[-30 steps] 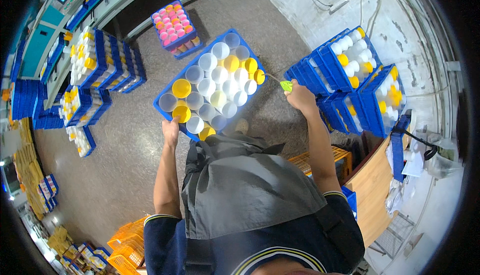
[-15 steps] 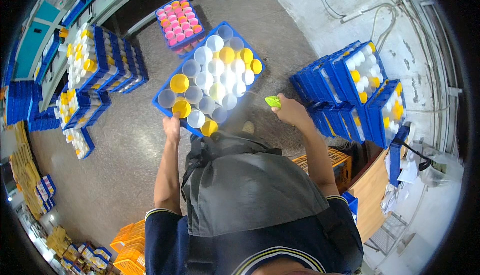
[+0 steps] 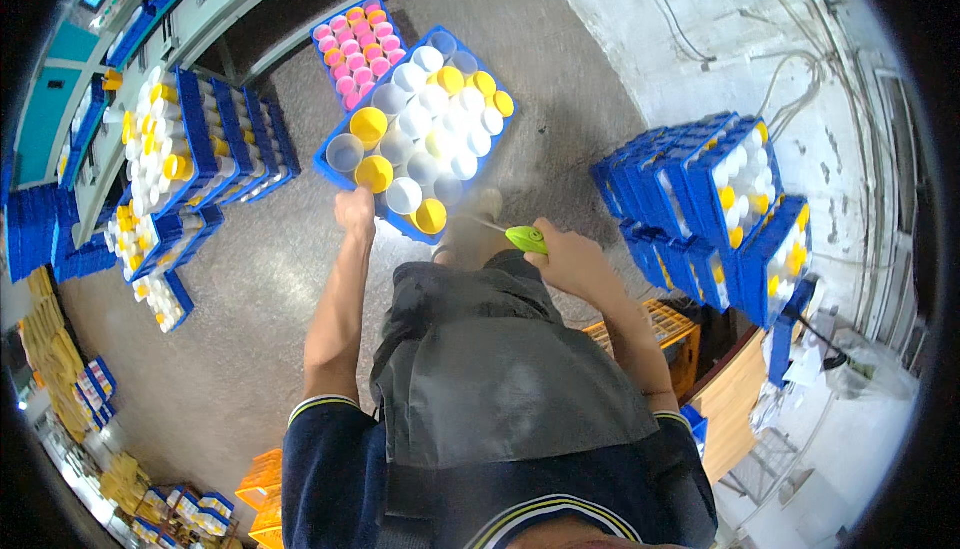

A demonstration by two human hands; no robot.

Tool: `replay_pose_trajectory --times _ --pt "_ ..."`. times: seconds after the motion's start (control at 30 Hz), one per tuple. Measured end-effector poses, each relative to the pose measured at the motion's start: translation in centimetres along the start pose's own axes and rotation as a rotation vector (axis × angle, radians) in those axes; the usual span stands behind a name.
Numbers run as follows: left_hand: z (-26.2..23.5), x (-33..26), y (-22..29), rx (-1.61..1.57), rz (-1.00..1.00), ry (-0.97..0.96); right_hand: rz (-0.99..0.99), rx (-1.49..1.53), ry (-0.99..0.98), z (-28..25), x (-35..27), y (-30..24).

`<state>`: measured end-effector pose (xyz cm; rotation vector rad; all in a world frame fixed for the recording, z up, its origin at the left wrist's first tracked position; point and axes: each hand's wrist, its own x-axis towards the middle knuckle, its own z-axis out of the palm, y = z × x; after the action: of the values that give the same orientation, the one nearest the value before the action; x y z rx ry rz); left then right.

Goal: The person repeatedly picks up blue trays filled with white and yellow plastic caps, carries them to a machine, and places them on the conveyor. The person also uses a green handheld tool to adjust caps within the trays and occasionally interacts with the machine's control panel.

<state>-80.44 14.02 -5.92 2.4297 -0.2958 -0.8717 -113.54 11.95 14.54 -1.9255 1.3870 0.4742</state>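
My left hand [image 3: 355, 211] is closed on the near left edge of a blue plastic crate [image 3: 334, 178]. The crate is filled with rows of open-topped cups, mostly white or translucent, with several yellow cups [image 3: 374, 173] among them. My right hand [image 3: 568, 261] grips a bright green handle [image 3: 526, 240], to the right of the crate's near corner. A thin pale shaft points from the handle toward that corner; its tip is hard to make out. I cannot tell the tool's exact kind.
Beyond the crate stands another blue crate holding pink and orange cups [image 3: 358, 61]. Stacked blue crates rise at left [image 3: 215, 139] and by the right wall [image 3: 690, 189]. A wooden table [image 3: 735, 414] and an orange crate [image 3: 665, 329] lie near right. Machinery lines the far left.
The crate has shifted away from me, covering more of the pink-cup crate's near side. My left hand has moved forward with it. My right hand has come lower and left, with the green handle.
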Motion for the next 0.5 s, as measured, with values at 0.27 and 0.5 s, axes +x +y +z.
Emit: replay_pose_trajectory --times 0.27,0.5 --pt "4.9 4.3 10.3 0.18 0.168 0.214 -0.145 0.039 0.209 -9.4 8.2 1.8" --pt "1.1 9.8 13.1 0.048 0.04 0.004 -0.013 -0.052 0.349 -18.8 15.4 7.1"
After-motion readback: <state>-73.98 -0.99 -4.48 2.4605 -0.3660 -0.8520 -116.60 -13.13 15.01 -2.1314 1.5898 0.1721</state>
